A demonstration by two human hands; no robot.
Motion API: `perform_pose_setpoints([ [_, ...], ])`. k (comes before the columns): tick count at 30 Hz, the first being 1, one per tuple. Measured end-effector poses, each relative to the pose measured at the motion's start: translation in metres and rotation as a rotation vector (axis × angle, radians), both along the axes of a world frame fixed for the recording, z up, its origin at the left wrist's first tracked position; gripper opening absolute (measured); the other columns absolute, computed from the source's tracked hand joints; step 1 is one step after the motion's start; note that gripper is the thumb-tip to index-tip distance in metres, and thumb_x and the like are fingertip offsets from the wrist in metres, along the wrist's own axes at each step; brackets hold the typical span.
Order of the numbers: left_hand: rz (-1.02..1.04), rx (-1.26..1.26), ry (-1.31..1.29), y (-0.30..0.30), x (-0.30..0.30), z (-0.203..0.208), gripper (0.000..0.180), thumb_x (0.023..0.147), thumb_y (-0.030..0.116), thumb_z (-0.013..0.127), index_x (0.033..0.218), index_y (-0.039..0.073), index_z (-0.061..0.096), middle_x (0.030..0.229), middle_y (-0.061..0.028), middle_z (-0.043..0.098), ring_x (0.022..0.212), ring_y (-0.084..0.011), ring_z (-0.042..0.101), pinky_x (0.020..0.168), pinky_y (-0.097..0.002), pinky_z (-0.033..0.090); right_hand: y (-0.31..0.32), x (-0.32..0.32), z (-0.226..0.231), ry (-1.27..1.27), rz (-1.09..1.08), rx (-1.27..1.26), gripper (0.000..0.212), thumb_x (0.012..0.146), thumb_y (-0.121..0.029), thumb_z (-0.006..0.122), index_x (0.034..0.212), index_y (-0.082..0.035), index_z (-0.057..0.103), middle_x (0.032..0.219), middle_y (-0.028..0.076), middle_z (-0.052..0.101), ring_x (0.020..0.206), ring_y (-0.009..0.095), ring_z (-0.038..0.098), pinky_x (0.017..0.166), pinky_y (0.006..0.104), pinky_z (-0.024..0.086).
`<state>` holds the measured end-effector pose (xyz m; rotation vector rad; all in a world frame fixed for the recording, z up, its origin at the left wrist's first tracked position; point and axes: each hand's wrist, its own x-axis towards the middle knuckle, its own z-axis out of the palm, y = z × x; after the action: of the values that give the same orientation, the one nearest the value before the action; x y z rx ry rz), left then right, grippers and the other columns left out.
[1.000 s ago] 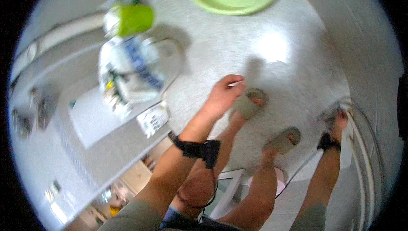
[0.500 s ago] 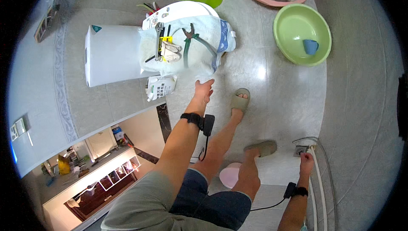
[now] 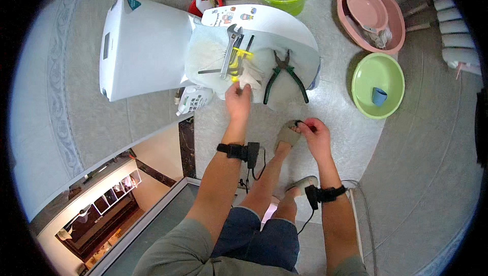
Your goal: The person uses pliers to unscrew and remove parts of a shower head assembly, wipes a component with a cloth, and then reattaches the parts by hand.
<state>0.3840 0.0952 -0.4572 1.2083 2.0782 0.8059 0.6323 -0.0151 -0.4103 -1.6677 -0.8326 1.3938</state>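
My left hand [image 3: 238, 104] reaches the near edge of the towel-covered toilet lid, its fingertips closed on the edge of a crumpled white cloth or glove [image 3: 250, 75]. Beside that cloth lie an adjustable wrench [image 3: 230, 47], some hex keys with a yellow holder [image 3: 243, 55] and thin dark rods. Green-handled pliers [image 3: 284, 73] rest with handles spread on the pale blue towel [image 3: 206, 55]. Over my slippered foot, my right hand [image 3: 317, 136] pinches a small dark piece [image 3: 299, 122], too small to name.
A white toilet tank [image 3: 147, 52] stands left, with a white detergent pouch [image 3: 195, 99] beside it. Farther off are a green bin [image 3: 292, 4] and a red bucket [image 3: 193, 9]. On the right sit a pink basin [image 3: 351, 35] and a green basin [image 3: 363, 98] holding a blue cup [image 3: 378, 96].
My right hand has come up from the floor drain area at lower right to the middle, with a small dark piece in it. My left hand has moved onto the white cloth.
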Motion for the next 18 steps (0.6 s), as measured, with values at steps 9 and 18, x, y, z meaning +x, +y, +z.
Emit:
perform_pose_setpoints([
  [9,-0.18,-0.286,-0.837,-0.03,0.036,0.141,0.024,0.088,0.012,0.06,0.109,0.001,0.058,0.095,-0.0013,0.062,0.086,-0.0095,0.056,0.074,-0.0243,0.045,0.072,-0.07,0.065,0.323,-0.066,-0.183,0.012,0.086,-0.013,0.066,0.087,-0.002,0.065,0.07,-0.003,0.057,0.061,0.005,0.048,0.053,0.0202,0.038],
  [18,-0.218,-0.365,-0.816,-0.045,0.051,0.17,0.025,0.09,0.016,0.059,0.112,0.004,0.06,0.092,-0.0007,0.064,0.083,-0.0095,0.058,0.073,-0.025,0.046,0.04,-0.049,0.103,0.146,0.137,-0.135,0.009,0.086,-0.006,0.06,0.092,0.0,0.064,0.082,0.002,0.063,0.074,0.009,0.056,0.066,0.023,0.045],
])
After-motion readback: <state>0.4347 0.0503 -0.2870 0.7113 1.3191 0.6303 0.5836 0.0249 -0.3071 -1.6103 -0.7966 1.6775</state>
